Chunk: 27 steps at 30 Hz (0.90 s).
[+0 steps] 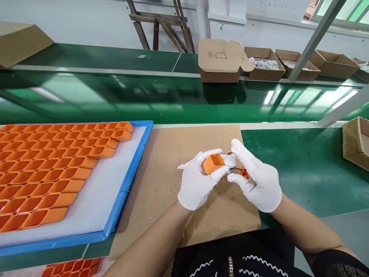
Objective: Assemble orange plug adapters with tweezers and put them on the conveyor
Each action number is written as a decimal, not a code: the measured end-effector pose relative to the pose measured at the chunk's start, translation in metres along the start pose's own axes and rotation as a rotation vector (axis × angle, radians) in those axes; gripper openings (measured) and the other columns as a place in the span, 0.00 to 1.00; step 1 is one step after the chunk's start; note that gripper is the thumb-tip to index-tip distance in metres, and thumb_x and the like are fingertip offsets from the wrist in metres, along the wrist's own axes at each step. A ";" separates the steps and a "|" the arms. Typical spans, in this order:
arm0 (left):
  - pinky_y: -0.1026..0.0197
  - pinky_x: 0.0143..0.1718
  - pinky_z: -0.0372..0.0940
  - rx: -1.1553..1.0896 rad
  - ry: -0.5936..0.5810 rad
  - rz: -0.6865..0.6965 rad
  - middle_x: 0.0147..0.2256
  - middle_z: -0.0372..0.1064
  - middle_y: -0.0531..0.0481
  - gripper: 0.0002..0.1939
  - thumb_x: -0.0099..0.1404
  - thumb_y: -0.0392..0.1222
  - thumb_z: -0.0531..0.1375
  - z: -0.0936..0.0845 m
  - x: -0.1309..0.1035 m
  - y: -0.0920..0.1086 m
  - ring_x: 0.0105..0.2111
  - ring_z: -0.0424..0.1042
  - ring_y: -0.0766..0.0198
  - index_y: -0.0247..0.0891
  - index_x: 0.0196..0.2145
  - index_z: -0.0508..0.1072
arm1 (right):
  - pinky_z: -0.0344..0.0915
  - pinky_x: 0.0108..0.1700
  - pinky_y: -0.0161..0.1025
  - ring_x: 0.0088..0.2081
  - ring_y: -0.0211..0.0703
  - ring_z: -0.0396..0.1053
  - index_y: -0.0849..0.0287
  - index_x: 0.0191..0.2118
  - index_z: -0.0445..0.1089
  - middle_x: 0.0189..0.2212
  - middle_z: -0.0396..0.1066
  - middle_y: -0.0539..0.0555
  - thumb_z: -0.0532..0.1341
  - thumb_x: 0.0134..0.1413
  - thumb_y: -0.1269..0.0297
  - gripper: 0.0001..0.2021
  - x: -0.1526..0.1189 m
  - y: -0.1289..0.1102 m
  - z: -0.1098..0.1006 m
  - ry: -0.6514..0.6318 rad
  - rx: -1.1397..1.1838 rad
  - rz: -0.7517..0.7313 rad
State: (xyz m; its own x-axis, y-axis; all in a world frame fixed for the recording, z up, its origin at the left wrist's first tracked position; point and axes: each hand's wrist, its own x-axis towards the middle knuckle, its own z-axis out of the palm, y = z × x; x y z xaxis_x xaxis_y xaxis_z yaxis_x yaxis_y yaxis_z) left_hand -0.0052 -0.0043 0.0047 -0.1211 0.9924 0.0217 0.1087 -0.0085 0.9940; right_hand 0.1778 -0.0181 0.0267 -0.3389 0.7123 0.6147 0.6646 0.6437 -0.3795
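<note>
Over a cardboard sheet [173,154] on the green desk [291,173], the left of the two gloved hands grips an orange cup [212,164] between thumb and fingers, while the right hand [256,179], close beside it, pinches a small part with thin coloured wires [236,169]

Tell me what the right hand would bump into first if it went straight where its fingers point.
Probably the small white part, just off the fingertips of the right hand, then the left hand. Depth is unclear; it may already touch.
</note>
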 end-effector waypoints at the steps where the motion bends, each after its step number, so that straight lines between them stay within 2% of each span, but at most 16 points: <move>1: 0.49 0.42 0.76 -0.014 -0.023 -0.012 0.40 0.80 0.46 0.25 0.50 0.54 0.73 -0.001 0.000 0.001 0.37 0.78 0.54 0.42 0.45 0.80 | 0.75 0.45 0.32 0.49 0.41 0.78 0.50 0.71 0.56 0.60 0.72 0.54 0.62 0.66 0.60 0.30 0.001 -0.001 -0.001 0.000 0.027 0.022; 3: 0.45 0.47 0.74 -0.011 -0.059 0.004 0.40 0.80 0.47 0.24 0.51 0.53 0.72 -0.002 0.000 0.001 0.39 0.78 0.52 0.43 0.45 0.80 | 0.74 0.39 0.32 0.38 0.38 0.79 0.50 0.68 0.62 0.49 0.79 0.52 0.62 0.65 0.61 0.27 0.002 -0.003 -0.002 -0.024 0.083 0.083; 5: 0.41 0.54 0.70 0.024 -0.071 0.052 0.40 0.80 0.47 0.22 0.51 0.52 0.72 -0.004 0.000 0.001 0.43 0.77 0.50 0.45 0.43 0.81 | 0.73 0.34 0.32 0.30 0.35 0.75 0.49 0.62 0.70 0.39 0.81 0.48 0.64 0.63 0.64 0.22 0.003 -0.003 -0.003 -0.033 0.163 0.171; 6: 0.39 0.56 0.68 0.042 -0.077 0.072 0.41 0.80 0.47 0.21 0.50 0.52 0.72 -0.005 0.000 0.001 0.44 0.77 0.50 0.45 0.42 0.81 | 0.73 0.34 0.32 0.29 0.35 0.74 0.49 0.59 0.72 0.35 0.80 0.47 0.65 0.62 0.65 0.20 0.003 -0.003 -0.003 -0.025 0.209 0.209; 9: 0.36 0.59 0.64 0.082 -0.106 0.106 0.44 0.80 0.47 0.21 0.50 0.52 0.72 -0.006 0.002 0.002 0.45 0.77 0.48 0.46 0.42 0.81 | 0.74 0.37 0.36 0.31 0.38 0.74 0.49 0.52 0.77 0.33 0.78 0.47 0.67 0.57 0.67 0.17 0.004 -0.001 -0.003 0.005 0.305 0.287; 14: 0.42 0.51 0.71 0.149 -0.233 0.148 0.42 0.80 0.46 0.20 0.53 0.51 0.71 -0.007 0.005 0.006 0.43 0.77 0.50 0.44 0.43 0.81 | 0.74 0.40 0.39 0.33 0.39 0.73 0.51 0.46 0.79 0.33 0.76 0.48 0.68 0.53 0.70 0.14 0.006 0.005 -0.006 -0.011 0.308 0.420; 19: 0.42 0.50 0.72 0.139 -0.257 0.242 0.43 0.80 0.47 0.19 0.55 0.53 0.71 -0.010 0.007 0.004 0.45 0.77 0.49 0.46 0.43 0.80 | 0.72 0.37 0.38 0.32 0.39 0.72 0.49 0.50 0.78 0.32 0.75 0.49 0.66 0.58 0.68 0.14 0.003 0.008 -0.005 -0.030 0.188 0.354; 21: 0.42 0.48 0.73 0.043 -0.269 0.230 0.47 0.79 0.46 0.20 0.58 0.53 0.70 -0.009 0.005 0.002 0.45 0.77 0.49 0.46 0.46 0.77 | 0.71 0.34 0.36 0.28 0.37 0.69 0.49 0.49 0.78 0.31 0.74 0.49 0.64 0.60 0.66 0.13 0.003 0.007 -0.006 0.005 0.145 0.301; 25: 0.49 0.41 0.75 -0.247 -0.356 0.170 0.54 0.73 0.42 0.16 0.72 0.47 0.58 -0.005 0.001 -0.002 0.42 0.78 0.57 0.45 0.54 0.64 | 0.64 0.24 0.33 0.21 0.33 0.61 0.52 0.49 0.79 0.26 0.69 0.47 0.64 0.61 0.65 0.12 0.004 0.006 -0.011 0.098 0.098 0.278; 27: 0.47 0.47 0.73 -0.143 -0.344 0.268 0.55 0.71 0.42 0.15 0.73 0.44 0.57 -0.005 0.000 -0.004 0.47 0.77 0.56 0.45 0.55 0.63 | 0.64 0.24 0.33 0.21 0.33 0.61 0.52 0.49 0.78 0.26 0.68 0.47 0.64 0.61 0.65 0.12 0.005 0.006 -0.013 0.118 0.077 0.235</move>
State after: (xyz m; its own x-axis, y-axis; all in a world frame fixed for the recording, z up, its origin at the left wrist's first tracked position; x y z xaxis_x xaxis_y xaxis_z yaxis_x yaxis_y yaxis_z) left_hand -0.0104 -0.0045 0.0017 0.2301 0.9356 0.2677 -0.0488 -0.2637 0.9634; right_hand 0.1886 -0.0146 0.0367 -0.0981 0.8102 0.5779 0.6615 0.4869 -0.5704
